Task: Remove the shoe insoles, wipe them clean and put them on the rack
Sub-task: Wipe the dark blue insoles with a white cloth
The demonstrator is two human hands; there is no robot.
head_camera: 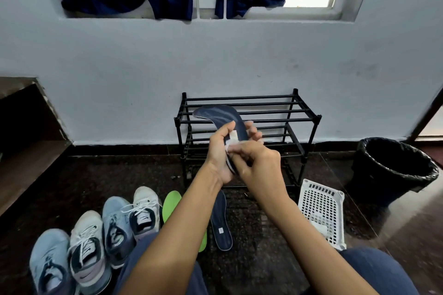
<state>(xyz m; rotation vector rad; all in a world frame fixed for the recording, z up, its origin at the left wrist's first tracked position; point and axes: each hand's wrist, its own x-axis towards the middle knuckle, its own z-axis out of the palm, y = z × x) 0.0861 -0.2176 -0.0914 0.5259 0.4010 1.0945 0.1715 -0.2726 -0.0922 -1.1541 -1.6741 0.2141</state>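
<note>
The left hand (219,151) is curled round the heel end of a navy insole (223,112), thumb laid across its face and fingers showing behind it. The right hand (259,163) is closed in a pinch on what seems to be a white wipe (230,147), which is pressed against the lower part of the insole; a white patch just above it may be the insole's label, and the two cannot be cleanly told apart. The wiping step is judged to be in hand.

The insole's long axis runs up and away from the left palm, with the toe end bent over to the left. That toe is seen against the top bars of the black rack (295,94), which stands straight ahead of both hands against the wall; whether toe and bars touch cannot be told, though a gap is likely. Nothing is seen lying on the rack. For the placing move, the insole would only need to be carried forward, and the left hand, already gripping it, is judged the better placed.

On the floor below the forearms, a second navy insole (221,223) lies lengthwise, toe toward the rack, with a green insole (171,201) just to its left, partly hidden by the left arm. Four shoes (96,246) are lined up further left. A white basket (321,208) lies to the right, and a lined black bin (393,170) beyond it.
</note>
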